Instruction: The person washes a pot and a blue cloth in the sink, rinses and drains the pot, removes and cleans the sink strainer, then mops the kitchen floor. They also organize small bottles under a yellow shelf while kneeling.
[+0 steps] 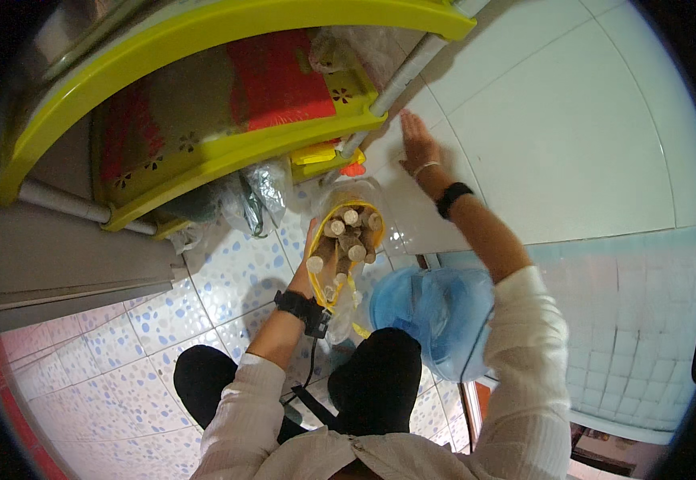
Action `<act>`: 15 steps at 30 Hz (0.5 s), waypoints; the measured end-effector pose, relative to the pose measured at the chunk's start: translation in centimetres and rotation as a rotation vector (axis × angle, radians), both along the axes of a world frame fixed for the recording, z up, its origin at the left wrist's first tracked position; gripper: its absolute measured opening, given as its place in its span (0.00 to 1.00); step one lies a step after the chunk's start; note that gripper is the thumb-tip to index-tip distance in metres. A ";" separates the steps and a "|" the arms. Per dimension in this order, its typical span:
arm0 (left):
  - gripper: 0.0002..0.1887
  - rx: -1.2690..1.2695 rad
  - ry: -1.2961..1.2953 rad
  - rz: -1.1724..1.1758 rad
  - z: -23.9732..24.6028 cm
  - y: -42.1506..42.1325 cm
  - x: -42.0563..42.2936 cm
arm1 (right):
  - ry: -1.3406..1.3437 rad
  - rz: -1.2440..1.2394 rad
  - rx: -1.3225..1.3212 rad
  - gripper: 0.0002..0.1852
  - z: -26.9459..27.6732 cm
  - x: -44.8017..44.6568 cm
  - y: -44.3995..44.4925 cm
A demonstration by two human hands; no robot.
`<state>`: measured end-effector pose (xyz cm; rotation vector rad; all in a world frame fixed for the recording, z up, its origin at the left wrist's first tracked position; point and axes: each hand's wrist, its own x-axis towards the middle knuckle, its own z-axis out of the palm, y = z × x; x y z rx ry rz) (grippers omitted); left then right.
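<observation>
My left hand [307,264] is at the near left side of a clear plastic bag [354,193] with a yellow rim and appears to hold it; most of its fingers are hidden behind the bag. Several brown, rod-like root pieces [348,231] with pale cut ends, probably Chinese yam, stand in the bag's mouth. My right hand [420,144] is stretched out flat beside the white tiled wall [564,132], close to the shelf's grey post [399,84]. It holds nothing, and whether it touches the wall I cannot tell.
A yellow-green plastic shelf rack [234,144] rises at the upper left, with a red sheet [279,78] on one tier. Plastic bags [267,192] lie beneath it. A blue water jug [438,318] stands right of my knee. Speckled floor tiles [234,270] run below.
</observation>
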<state>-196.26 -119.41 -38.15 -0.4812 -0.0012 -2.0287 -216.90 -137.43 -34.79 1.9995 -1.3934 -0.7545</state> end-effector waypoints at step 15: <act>0.20 0.077 0.046 -0.077 0.9 1.6 3.0 | 0.256 0.065 -0.014 0.33 -9.1 1.5 -7.3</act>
